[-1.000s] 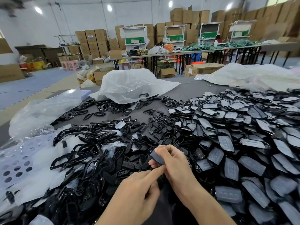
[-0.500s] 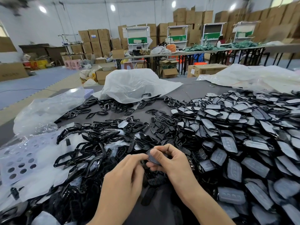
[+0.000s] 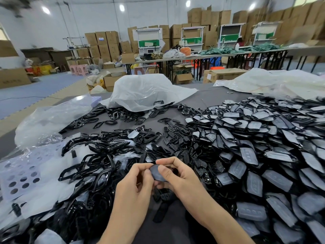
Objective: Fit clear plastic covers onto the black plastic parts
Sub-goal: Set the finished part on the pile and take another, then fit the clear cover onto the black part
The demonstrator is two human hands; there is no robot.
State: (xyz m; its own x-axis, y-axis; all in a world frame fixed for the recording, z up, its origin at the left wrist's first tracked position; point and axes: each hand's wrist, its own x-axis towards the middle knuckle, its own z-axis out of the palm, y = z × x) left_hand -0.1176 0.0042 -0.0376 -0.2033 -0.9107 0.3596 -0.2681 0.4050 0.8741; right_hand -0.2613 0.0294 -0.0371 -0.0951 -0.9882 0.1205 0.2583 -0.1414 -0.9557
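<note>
Both hands meet low in the middle of the head view over a dark table. My right hand (image 3: pixel 177 175) pinches a small black part with a clear cover (image 3: pixel 157 173) between thumb and fingers. My left hand (image 3: pixel 136 184) grips the same piece from its left side, thumb on its edge. A big heap of black parts with clear covers on them (image 3: pixel 260 143) fills the right half of the table. Loose black frames (image 3: pixel 98 155) and small black inserts (image 3: pixel 174 138) lie to the left and just beyond the hands.
Clear plastic bags (image 3: pixel 144 92) lie at the table's far side and far left, and a punched clear sheet (image 3: pixel 21 173) lies at the left edge. The grey tabletop (image 3: pixel 207 101) shows between the piles. Long tables, machines and stacked cartons stand far behind.
My left hand has come up from below and closed its fingers on the piece that my right hand holds. The piece has turned a little, its covered face now toward me.
</note>
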